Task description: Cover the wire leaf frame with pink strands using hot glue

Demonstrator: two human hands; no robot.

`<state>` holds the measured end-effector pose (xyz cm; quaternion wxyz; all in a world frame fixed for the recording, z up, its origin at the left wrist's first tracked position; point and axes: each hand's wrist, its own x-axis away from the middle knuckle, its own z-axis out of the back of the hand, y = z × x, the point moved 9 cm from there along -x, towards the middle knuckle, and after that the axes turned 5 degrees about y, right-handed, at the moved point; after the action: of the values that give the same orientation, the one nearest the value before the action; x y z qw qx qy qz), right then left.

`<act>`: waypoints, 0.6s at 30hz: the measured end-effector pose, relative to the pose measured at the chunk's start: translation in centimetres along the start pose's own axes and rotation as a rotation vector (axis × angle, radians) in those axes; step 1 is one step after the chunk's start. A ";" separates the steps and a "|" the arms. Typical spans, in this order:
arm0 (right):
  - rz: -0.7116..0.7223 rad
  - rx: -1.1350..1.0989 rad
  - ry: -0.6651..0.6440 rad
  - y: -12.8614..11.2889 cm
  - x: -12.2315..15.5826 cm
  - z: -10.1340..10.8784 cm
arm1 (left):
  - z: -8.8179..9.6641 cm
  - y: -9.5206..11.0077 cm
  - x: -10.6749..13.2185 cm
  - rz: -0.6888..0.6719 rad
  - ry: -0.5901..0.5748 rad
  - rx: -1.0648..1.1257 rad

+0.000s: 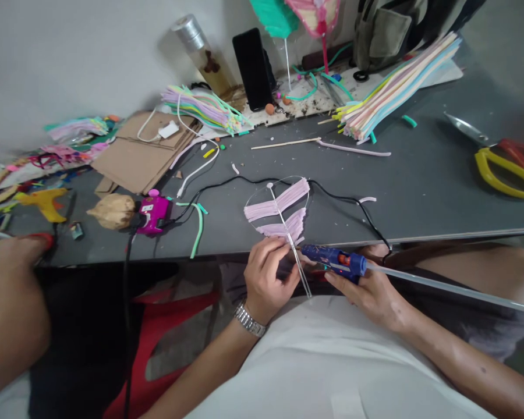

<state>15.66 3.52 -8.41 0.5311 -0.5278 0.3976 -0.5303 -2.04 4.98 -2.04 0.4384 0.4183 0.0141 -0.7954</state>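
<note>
My left hand [268, 276] pinches the lower end of a round wire frame [309, 201] at the table's front edge. Lilac fuzzy strips [277, 201] lie across this frame in two bands, and a thin white stick [283, 218] runs down its middle past my fingers. My right hand [375, 294] is wrapped round a blue hot glue gun [336, 260]. Its nozzle points left, close by the stick and my left fingertips; whether it touches them I cannot tell. A long clear glue stick [454, 286] sticks out of the gun's back.
Red-and-yellow scissors [502, 157] lie at right. Bundles of coloured strips [402, 87], a phone [253, 70] and a bottle [203, 55] are at the back. A magenta power adapter [153, 212], cardboard [135, 148] and another person's arm [15, 302] are at left. A black cord [218, 185] crosses the table.
</note>
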 end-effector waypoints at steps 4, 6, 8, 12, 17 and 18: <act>-0.037 -0.023 0.000 -0.1 0.2 0.1 | -0.1 -0.3 0.2 0.019 -0.008 0.022; -0.035 -0.011 -0.007 0.0 0.2 0.0 | -0.1 -0.3 0.2 0.020 -0.009 0.023; -0.028 0.004 -0.002 0.1 0.2 0.1 | -0.1 -0.3 0.1 0.019 -0.009 0.019; -0.033 0.014 0.014 0.5 0.2 0.1 | 0.0 -0.1 -0.1 0.017 -0.004 0.015; -0.041 0.052 0.001 0.9 0.4 0.1 | 0.0 -0.1 -0.1 0.021 -0.009 0.020; -0.039 0.051 0.000 1.0 0.4 0.1 | -0.1 -0.1 -0.1 0.021 -0.010 0.019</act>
<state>15.90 3.02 -9.28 0.5340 -0.5217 0.3734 -0.5506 -2.03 5.10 -2.04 0.4428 0.4184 0.0000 -0.7930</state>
